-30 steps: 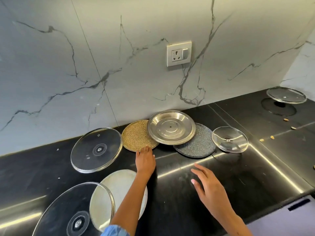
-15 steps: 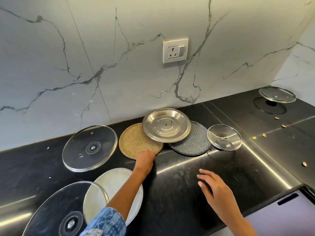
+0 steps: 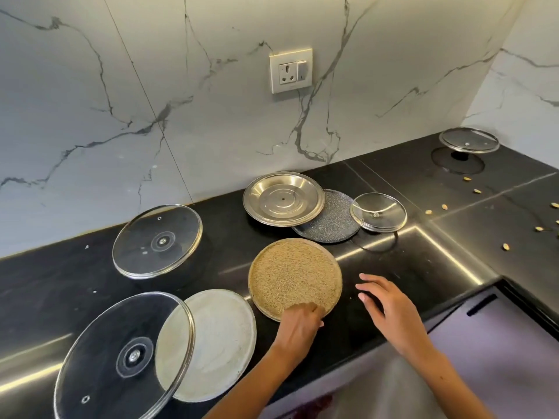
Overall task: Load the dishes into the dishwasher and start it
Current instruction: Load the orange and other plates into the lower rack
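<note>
A round gold speckled plate (image 3: pixel 295 275) lies flat on the black counter (image 3: pixel 408 276), near its front. My left hand (image 3: pixel 299 326) pinches the plate's near rim. My right hand (image 3: pixel 385 303) hovers just right of the plate, fingers spread, holding nothing. Behind stand a steel plate (image 3: pixel 283 198) resting partly on a dark grey speckled plate (image 3: pixel 329 226), and a small glass lid (image 3: pixel 378 211). To the left are a white plate (image 3: pixel 217 343), a large glass lid (image 3: pixel 121 358) overlapping it, and another glass lid (image 3: pixel 157 240).
A marble wall with a socket (image 3: pixel 291 70) backs the counter. A further glass lid (image 3: pixel 469 140) sits in the far right corner, with small seeds (image 3: pixel 505 246) scattered near it. A pale cabinet front (image 3: pixel 499 343) lies below the counter edge.
My left hand has dragged the gold plate out from under the steel plate, towards the counter's front. My right hand has stayed beside it, on its right.
</note>
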`<state>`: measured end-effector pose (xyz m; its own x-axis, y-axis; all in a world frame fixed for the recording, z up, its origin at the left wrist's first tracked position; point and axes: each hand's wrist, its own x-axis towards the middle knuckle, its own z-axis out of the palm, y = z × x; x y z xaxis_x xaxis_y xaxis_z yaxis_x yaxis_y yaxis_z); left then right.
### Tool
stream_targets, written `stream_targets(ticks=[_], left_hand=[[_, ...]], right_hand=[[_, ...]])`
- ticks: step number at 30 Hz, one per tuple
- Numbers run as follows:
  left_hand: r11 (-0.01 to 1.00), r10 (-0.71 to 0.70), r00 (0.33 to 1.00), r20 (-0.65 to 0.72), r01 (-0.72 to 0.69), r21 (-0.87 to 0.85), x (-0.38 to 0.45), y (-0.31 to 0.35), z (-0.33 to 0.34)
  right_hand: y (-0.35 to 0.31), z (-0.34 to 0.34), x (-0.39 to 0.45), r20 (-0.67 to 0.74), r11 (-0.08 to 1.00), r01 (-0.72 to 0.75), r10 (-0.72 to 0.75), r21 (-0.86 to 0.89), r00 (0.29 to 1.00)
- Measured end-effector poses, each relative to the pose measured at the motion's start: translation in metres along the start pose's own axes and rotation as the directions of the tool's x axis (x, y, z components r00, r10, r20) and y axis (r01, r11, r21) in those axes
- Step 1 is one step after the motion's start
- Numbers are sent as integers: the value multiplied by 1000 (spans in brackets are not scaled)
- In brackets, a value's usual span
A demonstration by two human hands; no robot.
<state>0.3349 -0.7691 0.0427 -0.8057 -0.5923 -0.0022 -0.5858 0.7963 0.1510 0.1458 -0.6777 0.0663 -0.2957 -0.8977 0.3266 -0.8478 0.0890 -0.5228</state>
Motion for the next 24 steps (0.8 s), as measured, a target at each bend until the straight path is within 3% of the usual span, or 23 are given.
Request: stream_targets(ticks=[4,7,16,19,24], left_hand=[[999,-20,993,-116,23,24,-3,3,3],[995,75,964,-257,-55,83,-6,4,2],[938,302,696,-652,-338,74,-17,8,-82],[898,355,637,-684,-436,59,-21,42,-108],[706,558,497,-665,-705,67,-26,151,-119]], right_hand=[[8,-11,-13,-5,1000,-16,16,-14,1000],[11,-19,-23,-18,999,-28,28,-26,999],[29,-74,-73,-202,995,-56,39,-79,979],[35,-101,-107,-292,991,-91,60,-94,955],[30,-163,-205,-445,963,-257,194,-84,874]])
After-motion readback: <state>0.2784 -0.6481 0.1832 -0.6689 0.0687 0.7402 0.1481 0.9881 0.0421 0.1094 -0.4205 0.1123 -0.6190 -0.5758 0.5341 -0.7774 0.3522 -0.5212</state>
